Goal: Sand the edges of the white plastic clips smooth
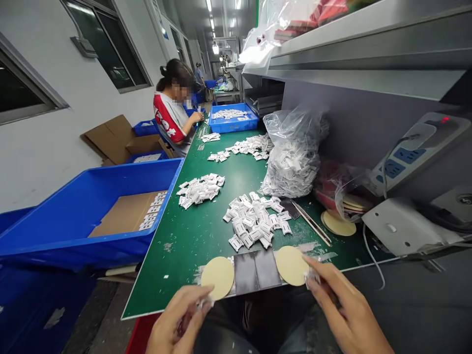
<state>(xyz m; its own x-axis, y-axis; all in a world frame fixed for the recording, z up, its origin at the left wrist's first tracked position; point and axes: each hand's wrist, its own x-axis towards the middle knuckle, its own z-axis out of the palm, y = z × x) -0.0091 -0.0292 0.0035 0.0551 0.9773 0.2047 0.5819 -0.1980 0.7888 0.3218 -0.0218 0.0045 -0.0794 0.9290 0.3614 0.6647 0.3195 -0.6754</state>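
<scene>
My left hand is at the table's front edge, thumb and fingers closed on a small white plastic part that they mostly hide. Its index finger reaches the rim of a round cream disc. On the other side, my right hand pinches another small white plastic part beside a second cream disc. Between the discs lie dark, dusty rectangular pads. Just beyond them is a loose pile of white plastic parts. A smaller pile sits farther left.
Tweezers and more cream discs lie at the right. Behind them stand a clear bag of white parts and a power strip. A large blue bin adjoins the table's left edge. A co-worker sits farther along.
</scene>
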